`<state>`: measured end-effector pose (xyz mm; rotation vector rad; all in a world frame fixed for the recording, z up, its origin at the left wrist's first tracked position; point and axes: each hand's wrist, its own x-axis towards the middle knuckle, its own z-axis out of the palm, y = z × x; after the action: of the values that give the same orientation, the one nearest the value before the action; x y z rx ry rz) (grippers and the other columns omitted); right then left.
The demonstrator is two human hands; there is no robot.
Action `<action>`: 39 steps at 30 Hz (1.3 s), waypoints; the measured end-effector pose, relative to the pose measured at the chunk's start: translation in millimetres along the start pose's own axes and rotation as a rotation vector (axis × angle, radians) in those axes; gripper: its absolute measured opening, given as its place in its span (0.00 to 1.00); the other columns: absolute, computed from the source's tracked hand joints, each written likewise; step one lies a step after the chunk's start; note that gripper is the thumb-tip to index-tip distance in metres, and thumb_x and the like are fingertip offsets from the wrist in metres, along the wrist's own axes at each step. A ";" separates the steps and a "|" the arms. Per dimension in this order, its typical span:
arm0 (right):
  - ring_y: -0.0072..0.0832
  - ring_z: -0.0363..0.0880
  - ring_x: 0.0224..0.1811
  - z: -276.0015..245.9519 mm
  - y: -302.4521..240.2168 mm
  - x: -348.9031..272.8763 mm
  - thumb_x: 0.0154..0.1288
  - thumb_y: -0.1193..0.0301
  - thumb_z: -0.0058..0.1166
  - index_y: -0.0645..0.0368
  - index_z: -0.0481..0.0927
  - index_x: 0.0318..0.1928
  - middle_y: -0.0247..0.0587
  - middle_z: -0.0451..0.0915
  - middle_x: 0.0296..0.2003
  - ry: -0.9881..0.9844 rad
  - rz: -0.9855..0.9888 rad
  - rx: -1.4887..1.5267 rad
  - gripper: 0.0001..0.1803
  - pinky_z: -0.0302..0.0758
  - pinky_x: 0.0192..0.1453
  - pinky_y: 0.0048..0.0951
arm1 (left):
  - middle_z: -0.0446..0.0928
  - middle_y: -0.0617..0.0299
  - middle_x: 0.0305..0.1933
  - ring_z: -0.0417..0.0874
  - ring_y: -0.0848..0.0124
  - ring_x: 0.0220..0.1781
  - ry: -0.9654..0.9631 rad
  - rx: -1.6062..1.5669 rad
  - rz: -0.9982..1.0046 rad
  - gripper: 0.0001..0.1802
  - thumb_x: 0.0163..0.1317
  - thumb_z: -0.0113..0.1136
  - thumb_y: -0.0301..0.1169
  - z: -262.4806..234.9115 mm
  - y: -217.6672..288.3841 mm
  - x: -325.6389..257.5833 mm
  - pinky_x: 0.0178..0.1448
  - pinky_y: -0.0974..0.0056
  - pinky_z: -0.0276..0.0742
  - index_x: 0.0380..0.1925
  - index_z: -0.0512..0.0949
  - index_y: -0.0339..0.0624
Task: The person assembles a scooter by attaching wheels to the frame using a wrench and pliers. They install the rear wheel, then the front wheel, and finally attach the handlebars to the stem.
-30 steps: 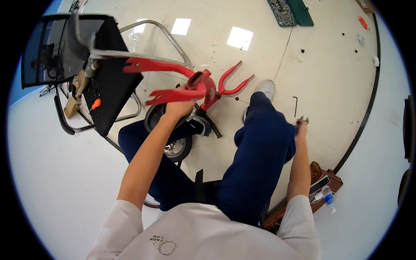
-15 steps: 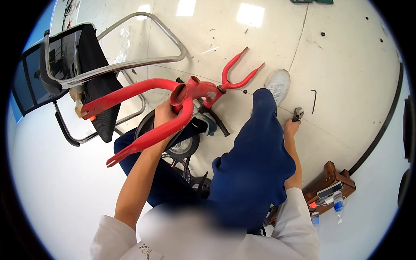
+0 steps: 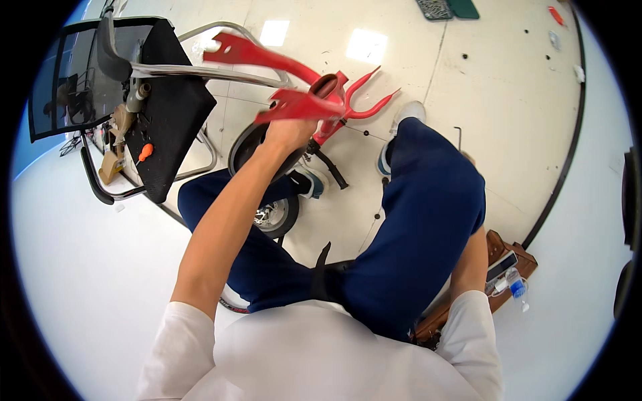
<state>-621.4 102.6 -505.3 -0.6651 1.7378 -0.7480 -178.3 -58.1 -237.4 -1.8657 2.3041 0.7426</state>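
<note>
My left hand is closed round a red bicycle frame, holding it raised and tilted over the floor. The frame's two flat-ended arms point left. Its red front fork points away to the right. Only a sliver of my right hand shows past my right knee; its fingers are hidden, and so is anything in them. Just beyond it on the floor lies an L-shaped hex key. Below the frame are a black handlebar grip and a small wheel.
At the left a black chair with chrome tubing bears an orange-handled tool. On the right, a brown wooden stand has a phone and a plastic bottle by it. A green case lies at the far edge.
My left hand has lifted and turned the frame, its arms swinging up and away. My right hand and the adjustable wrench it held have gone mostly behind my knee.
</note>
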 end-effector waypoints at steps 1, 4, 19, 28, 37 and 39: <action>0.33 0.81 0.43 -7.6 -41.9 -10.2 0.67 0.65 0.51 0.66 0.80 0.49 0.46 0.83 0.41 -0.040 -0.037 -0.013 0.18 0.78 0.46 0.32 | 0.80 0.45 0.45 0.81 0.48 0.49 0.029 -0.041 -0.031 0.14 0.61 0.57 0.32 -9.9 10.3 -7.1 0.48 0.50 0.77 0.47 0.78 0.43; 0.33 0.80 0.49 -19.3 -182.7 -54.2 0.70 0.63 0.50 0.64 0.76 0.57 0.45 0.81 0.48 -0.052 0.011 0.052 0.21 0.77 0.51 0.34 | 0.79 0.47 0.50 0.80 0.51 0.53 0.196 -0.323 0.103 0.20 0.57 0.67 0.34 -54.4 31.1 -29.8 0.54 0.53 0.76 0.49 0.78 0.42; 0.28 0.82 0.35 214.0 -462.8 -210.1 0.37 0.61 0.80 0.65 0.78 0.44 0.43 0.84 0.33 0.081 -1.042 0.062 0.34 0.78 0.41 0.31 | 0.80 0.59 0.21 0.83 0.70 0.23 0.288 -0.176 0.174 0.25 0.54 0.70 0.48 -308.1 114.1 -141.1 0.32 0.67 0.80 0.37 0.83 0.34; 0.29 0.77 0.20 270.3 -511.8 -259.5 0.47 0.71 0.65 0.67 0.78 0.30 0.42 0.80 0.21 -0.018 -0.603 0.503 0.13 0.73 0.24 0.32 | 0.84 0.55 0.29 0.84 0.66 0.29 1.068 -0.073 0.639 0.21 0.63 0.62 0.47 -411.3 112.9 -312.0 0.37 0.65 0.78 0.37 0.83 0.37; 0.31 0.73 0.26 318.1 -475.2 -246.5 0.55 0.69 0.54 0.58 0.71 0.33 0.37 0.71 0.24 -0.432 -0.093 0.710 0.09 0.76 0.33 0.35 | 0.69 0.39 0.59 0.73 0.52 0.62 0.919 -0.649 -0.221 0.41 0.59 0.66 0.50 -188.4 -44.9 -338.8 0.67 0.56 0.68 0.60 0.66 0.26; 0.31 0.73 0.26 324.7 -461.0 -246.9 0.54 0.69 0.55 0.59 0.69 0.32 0.40 0.71 0.25 -0.401 0.013 0.716 0.10 0.72 0.28 0.33 | 0.65 0.34 0.62 0.69 0.51 0.66 0.956 -0.774 -0.312 0.46 0.59 0.66 0.51 -152.4 -44.4 -328.1 0.70 0.55 0.63 0.64 0.61 0.23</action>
<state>-211.4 -62.3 -76.8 -0.2768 1.0045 -1.0652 -18.4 166.7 0.7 -3.4517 2.1384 0.9015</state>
